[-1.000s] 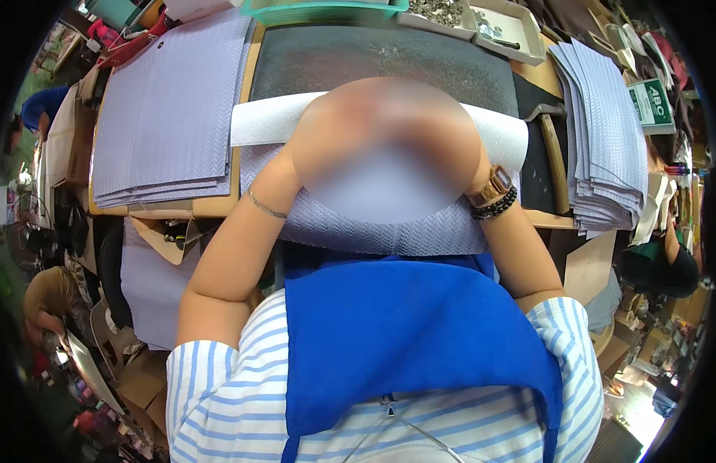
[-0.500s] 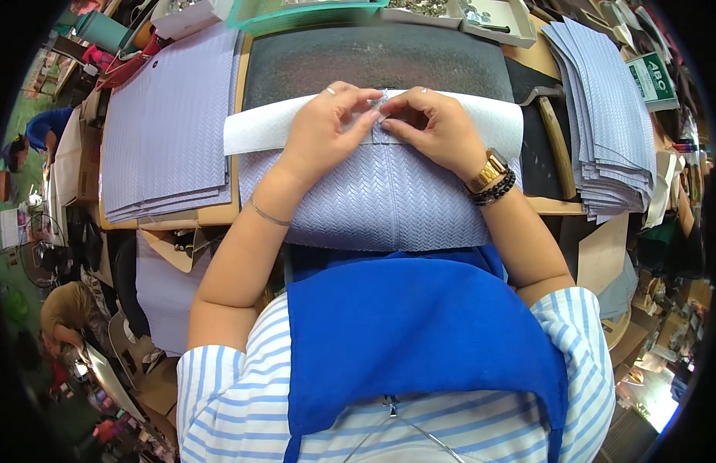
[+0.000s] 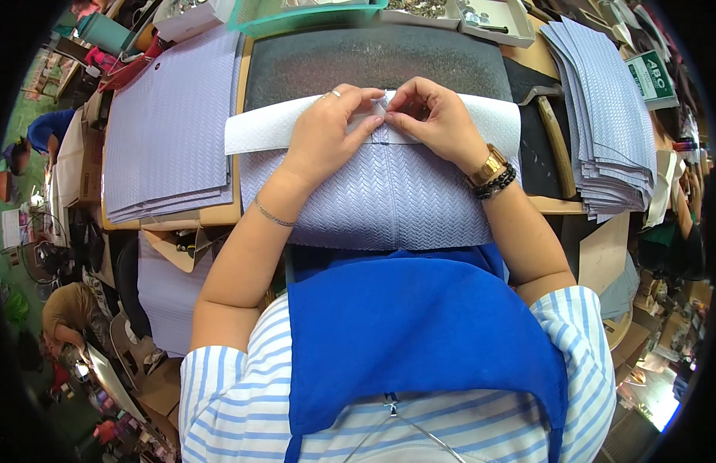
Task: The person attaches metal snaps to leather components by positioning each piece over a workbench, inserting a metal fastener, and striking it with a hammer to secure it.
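A lavender sheet with an embossed weave lies across the table's front edge, a seam running down its middle. Its far edge is folded back, showing a white underside. Where the seam meets the fold, a small lavender strip stands up. My left hand pinches this strip between thumb and index finger from the left. From the right, my right hand grips it the same way, its fingertips almost touching the left ones. The fingers hide part of the strip.
Stacks of lavender sheets lie at the left and right. A hammer rests right of the work, on a dark surface. Behind are a black board, a green tray and a box of small metal parts.
My right hand has shifted slightly, its fingers straightening and its thumb closing nearer to the left fingertips. The left hand has barely moved; the sheet stays in place.
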`<state>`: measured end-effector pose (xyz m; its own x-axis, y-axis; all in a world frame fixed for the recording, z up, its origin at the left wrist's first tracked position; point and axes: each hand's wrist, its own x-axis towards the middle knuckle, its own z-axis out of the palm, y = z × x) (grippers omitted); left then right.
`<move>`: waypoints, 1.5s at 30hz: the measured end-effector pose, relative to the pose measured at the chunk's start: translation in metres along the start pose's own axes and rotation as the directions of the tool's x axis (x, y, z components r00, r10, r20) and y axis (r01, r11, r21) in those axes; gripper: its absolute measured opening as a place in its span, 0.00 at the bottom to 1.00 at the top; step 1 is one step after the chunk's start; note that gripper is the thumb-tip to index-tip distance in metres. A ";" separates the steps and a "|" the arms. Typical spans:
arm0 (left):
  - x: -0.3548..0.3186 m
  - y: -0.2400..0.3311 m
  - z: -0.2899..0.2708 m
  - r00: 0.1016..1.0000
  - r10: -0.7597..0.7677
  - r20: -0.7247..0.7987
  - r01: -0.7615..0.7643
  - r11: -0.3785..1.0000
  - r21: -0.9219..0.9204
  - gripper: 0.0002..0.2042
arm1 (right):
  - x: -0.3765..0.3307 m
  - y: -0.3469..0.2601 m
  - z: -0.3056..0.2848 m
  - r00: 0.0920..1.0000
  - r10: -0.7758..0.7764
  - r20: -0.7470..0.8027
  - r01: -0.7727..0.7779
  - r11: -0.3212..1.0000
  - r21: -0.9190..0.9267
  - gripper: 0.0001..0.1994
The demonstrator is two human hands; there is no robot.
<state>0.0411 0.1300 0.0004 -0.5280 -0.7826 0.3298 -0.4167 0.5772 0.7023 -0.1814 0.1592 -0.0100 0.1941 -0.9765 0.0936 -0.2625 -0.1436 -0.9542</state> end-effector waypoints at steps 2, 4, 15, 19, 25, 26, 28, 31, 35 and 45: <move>-0.002 -0.002 -0.001 0.999 -0.043 0.028 0.044 0.999 -0.024 0.09 | 0.001 0.000 0.000 1.000 0.010 0.011 -0.011 0.998 0.056 0.10; -0.003 -0.005 -0.002 0.995 -0.086 0.056 0.089 0.995 -0.047 0.09 | 0.001 0.000 0.001 0.999 0.021 0.024 -0.024 0.994 0.111 0.10; -0.003 -0.006 -0.004 0.982 -0.157 0.104 0.186 0.897 -0.401 0.08 | 0.003 0.006 -0.004 0.995 -0.077 0.060 0.070 0.991 0.118 0.14; -0.003 -0.009 -0.005 0.976 -0.187 0.111 0.215 0.906 -0.365 0.08 | 0.001 -0.008 0.000 0.995 -0.093 0.034 0.089 0.989 0.119 0.14; -0.003 -0.005 -0.002 0.975 -0.197 0.100 0.221 0.891 -0.396 0.09 | 0.003 0.005 0.000 0.992 -0.126 0.028 0.119 0.976 0.181 0.13; -0.003 -0.007 -0.002 0.974 -0.205 0.094 0.226 0.882 -0.414 0.11 | 0.003 0.004 0.001 0.993 -0.117 0.035 0.110 0.981 0.160 0.12; -0.003 -0.010 -0.002 0.972 -0.217 0.088 0.233 0.872 -0.430 0.13 | 0.003 0.001 0.002 0.993 -0.107 0.045 0.100 0.985 0.140 0.12; -0.005 -0.011 -0.002 0.973 -0.212 0.089 0.230 0.899 -0.373 0.15 | 0.003 -0.006 0.001 0.997 -0.050 0.063 0.050 0.999 -0.001 0.12; -0.003 -0.006 -0.003 0.970 -0.225 0.086 0.241 0.920 -0.310 0.16 | 0.008 -0.004 -0.001 0.998 0.001 0.070 0.004 0.998 -0.070 0.12; 0.000 -0.007 0.002 0.967 -0.250 0.055 0.255 0.920 -0.298 0.16 | 0.028 -0.004 -0.004 0.995 0.042 0.089 -0.021 0.975 -0.223 0.12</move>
<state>0.0427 0.1264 -0.0058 -0.4470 -0.8880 0.1079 -0.2977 0.2615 0.9182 -0.1783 0.1315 -0.0021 0.2665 -0.9634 0.0281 -0.4707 -0.1556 -0.8684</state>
